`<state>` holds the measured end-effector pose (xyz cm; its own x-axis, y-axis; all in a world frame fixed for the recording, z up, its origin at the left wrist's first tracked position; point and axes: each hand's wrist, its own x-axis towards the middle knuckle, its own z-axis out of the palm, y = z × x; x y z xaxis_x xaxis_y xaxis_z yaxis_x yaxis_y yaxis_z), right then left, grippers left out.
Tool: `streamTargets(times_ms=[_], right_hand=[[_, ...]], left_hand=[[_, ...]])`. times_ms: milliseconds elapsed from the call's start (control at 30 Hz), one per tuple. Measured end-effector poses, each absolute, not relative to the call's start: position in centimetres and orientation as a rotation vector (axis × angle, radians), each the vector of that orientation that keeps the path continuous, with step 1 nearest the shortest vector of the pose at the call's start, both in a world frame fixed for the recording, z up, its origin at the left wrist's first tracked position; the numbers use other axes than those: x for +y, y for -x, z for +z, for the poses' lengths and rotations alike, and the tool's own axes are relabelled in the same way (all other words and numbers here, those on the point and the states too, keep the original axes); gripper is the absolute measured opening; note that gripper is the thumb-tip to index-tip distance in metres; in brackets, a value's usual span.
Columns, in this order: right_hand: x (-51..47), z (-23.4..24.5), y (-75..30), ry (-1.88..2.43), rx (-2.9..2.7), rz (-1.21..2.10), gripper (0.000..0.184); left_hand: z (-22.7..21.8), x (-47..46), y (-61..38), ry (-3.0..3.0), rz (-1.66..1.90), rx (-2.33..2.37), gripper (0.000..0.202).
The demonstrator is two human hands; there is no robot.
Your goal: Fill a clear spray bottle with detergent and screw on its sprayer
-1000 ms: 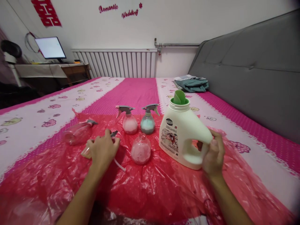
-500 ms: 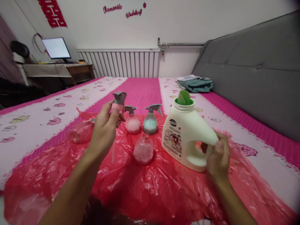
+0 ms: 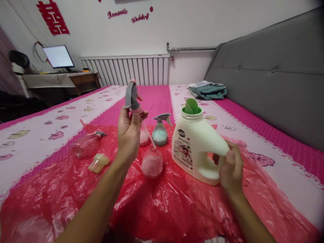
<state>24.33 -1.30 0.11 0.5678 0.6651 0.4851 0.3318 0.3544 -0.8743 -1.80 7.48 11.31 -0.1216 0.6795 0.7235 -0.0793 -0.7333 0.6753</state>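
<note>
My left hand (image 3: 130, 133) is closed around the pink collar of a grey trigger sprayer head (image 3: 132, 96). Its thin clear tube slants down to the right, the tip at the mouth of a round pink spray bottle (image 3: 152, 164) that stands uncapped. With my right hand (image 3: 231, 168) I grip the handle of a large cream detergent jug (image 3: 196, 148), which stands upright with a green spout (image 3: 191, 106) in its uncapped neck. Behind the bottle stand a teal spray bottle (image 3: 160, 135) with its sprayer on and another pink spray bottle (image 3: 144, 135), partly hidden by my hand.
A red plastic sheet (image 3: 162, 209) covers the near part of the bed (image 3: 154, 96). On its left lie a pink spray bottle (image 3: 86, 144) on its side and a yellowish cap (image 3: 99, 163). Folded clothes (image 3: 209, 90) rest by the grey headboard (image 3: 268, 57).
My left hand has moved right with the sprayer head and turned it, bringing the tube from beside the pink bottle to its mouth. The yellowish cap has come into view. My right hand keeps its grip.
</note>
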Motion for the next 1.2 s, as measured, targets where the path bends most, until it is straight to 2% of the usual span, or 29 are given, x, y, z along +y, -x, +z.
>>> streamTargets(times_ms=[267,500,633,767,1000,1200], right_hand=[[-1.2,-0.1,-24.6,1.252,-1.02,0.277,0.057],[-1.2,0.0,-24.6,1.249,-1.029,0.281,0.058],[-1.3,0.3,-24.5,1.239,-1.025,0.276,0.058],[-1.3,0.4,-24.4,1.238,-1.028,0.263,0.056],[-1.3,0.4,-24.3,1.237,-1.048,0.24,0.055],[-1.3,0.7,-24.2,1.24,-1.061,0.223,0.055]], left_hand=[[8.3,6.0,1.8,-1.704,1.762,0.736,0.031],[4.2,3.4,3.3,-1.839,1.429,1.025,0.038],[2.1,3.0,4.1,-1.854,1.316,1.081,0.035],[2.1,3.0,4.3,-1.903,1.278,1.065,0.032],[3.2,3.9,4.5,-2.394,1.153,1.124,0.025],[2.4,4.2,4.3,-2.248,1.253,1.115,0.02]])
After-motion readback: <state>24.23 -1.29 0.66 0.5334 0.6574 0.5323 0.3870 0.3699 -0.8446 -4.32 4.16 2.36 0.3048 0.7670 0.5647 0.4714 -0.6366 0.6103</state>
